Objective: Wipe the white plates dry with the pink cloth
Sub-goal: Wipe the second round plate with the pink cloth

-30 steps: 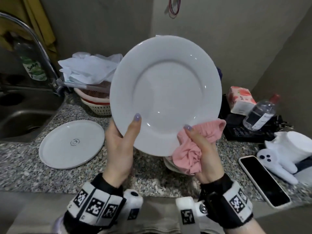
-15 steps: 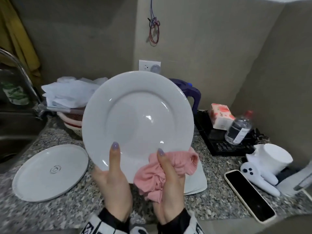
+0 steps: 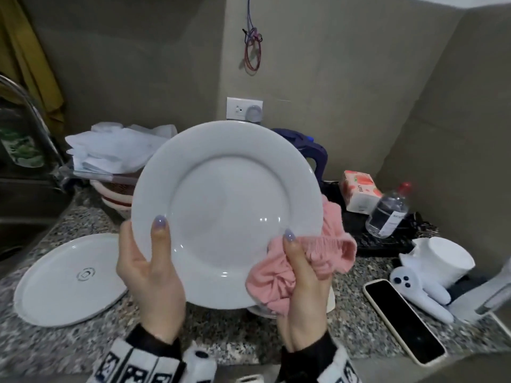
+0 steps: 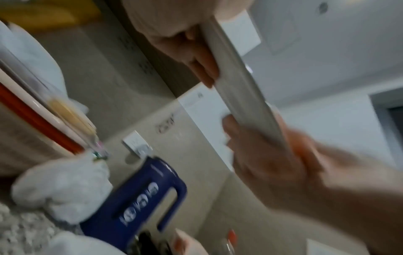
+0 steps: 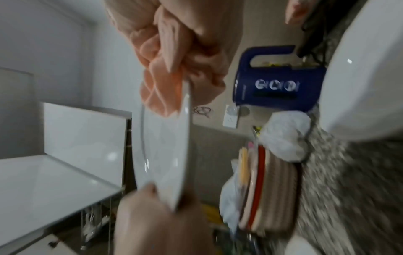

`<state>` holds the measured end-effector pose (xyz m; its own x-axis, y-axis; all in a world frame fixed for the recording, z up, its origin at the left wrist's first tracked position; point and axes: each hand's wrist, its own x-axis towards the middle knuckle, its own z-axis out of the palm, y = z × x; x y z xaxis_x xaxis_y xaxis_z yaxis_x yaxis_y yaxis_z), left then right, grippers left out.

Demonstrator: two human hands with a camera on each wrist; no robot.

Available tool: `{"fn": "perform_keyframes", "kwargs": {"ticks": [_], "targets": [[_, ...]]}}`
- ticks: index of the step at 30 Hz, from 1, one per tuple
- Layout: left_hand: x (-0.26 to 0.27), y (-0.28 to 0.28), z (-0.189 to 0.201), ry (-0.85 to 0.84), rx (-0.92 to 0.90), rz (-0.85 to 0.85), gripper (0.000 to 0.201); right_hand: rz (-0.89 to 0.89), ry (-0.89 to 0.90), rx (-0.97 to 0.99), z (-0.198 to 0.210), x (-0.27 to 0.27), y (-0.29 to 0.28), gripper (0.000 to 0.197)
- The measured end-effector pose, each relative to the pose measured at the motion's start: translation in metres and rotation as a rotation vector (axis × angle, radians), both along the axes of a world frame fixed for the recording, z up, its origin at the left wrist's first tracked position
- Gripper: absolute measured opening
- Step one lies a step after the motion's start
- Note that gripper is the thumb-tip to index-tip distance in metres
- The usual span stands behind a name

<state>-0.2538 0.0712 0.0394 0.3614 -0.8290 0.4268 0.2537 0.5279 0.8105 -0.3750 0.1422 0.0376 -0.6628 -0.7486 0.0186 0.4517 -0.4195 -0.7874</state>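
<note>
Left hand (image 3: pixel 150 275) gripping white plate (image 3: pixel 226 214) by its rim, thumb on front. Right hand (image 3: pixel 302 294) pinching pink cloth (image 3: pixel 304 261) against plate's edge. Held upright above worktop (image 3: pixel 221 335).

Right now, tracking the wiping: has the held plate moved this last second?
Yes, downward: the white plate hid the wall socket then; now it shows above the rim.
</note>
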Motion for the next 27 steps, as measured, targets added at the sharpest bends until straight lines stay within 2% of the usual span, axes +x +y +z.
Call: {"fn": "perform_keyframes", "kwargs": {"ticks": [2, 4, 7, 10, 12, 13, 15, 18, 21, 23, 25, 27], "targets": [[-0.020, 0.016, -0.007, 0.084, 0.053, 0.014, 0.021, 0.041, -0.089, 0.053, -0.011, 0.023, 0.002, 0.058], [-0.027, 0.028, -0.011, 0.044, 0.073, -0.020, 0.030, 0.089, -0.130, 0.076, -0.015, 0.025, 0.006, 0.042], [-0.001, 0.008, -0.002, -0.082, 0.051, -0.256, 0.023, 0.145, -0.009, 0.047, -0.005, -0.013, 0.011, 0.012], [0.028, -0.033, 0.021, -0.221, 0.030, -0.395, 0.037, 0.173, 0.176, 0.041, 0.013, -0.047, 0.013, 0.011], [0.029, -0.043, 0.032, -0.285, -0.022, -0.390, 0.037, 0.180, 0.270, 0.034, 0.017, -0.055, 0.011, 0.034], [0.026, -0.043, 0.030, -0.287, -0.044, -0.378, 0.035, 0.168, 0.288, 0.033, 0.017, -0.054, 0.009, 0.038], [0.021, -0.036, 0.019, -0.221, -0.036, -0.336, 0.026, 0.110, 0.239, 0.000, 0.015, -0.046, 0.004, 0.033], [0.009, -0.016, -0.003, -0.125, 0.024, -0.167, 0.018, -0.037, 0.068, -0.049, 0.004, -0.027, 0.002, 0.025], [-0.019, 0.009, -0.014, 0.081, 0.114, -0.031, 0.022, 0.038, -0.037, 0.035, -0.013, 0.009, 0.002, 0.007], [-0.030, 0.024, -0.016, 0.146, 0.131, -0.058, 0.034, 0.117, -0.113, 0.102, -0.019, 0.025, 0.002, 0.004], [-0.018, 0.024, -0.010, 0.005, 0.068, -0.150, 0.038, 0.169, -0.116, 0.117, -0.017, 0.018, 0.000, 0.009], [0.007, 0.002, 0.005, -0.145, 0.046, -0.273, 0.033, 0.204, 0.009, 0.085, -0.011, -0.006, -0.001, 0.009]]}}
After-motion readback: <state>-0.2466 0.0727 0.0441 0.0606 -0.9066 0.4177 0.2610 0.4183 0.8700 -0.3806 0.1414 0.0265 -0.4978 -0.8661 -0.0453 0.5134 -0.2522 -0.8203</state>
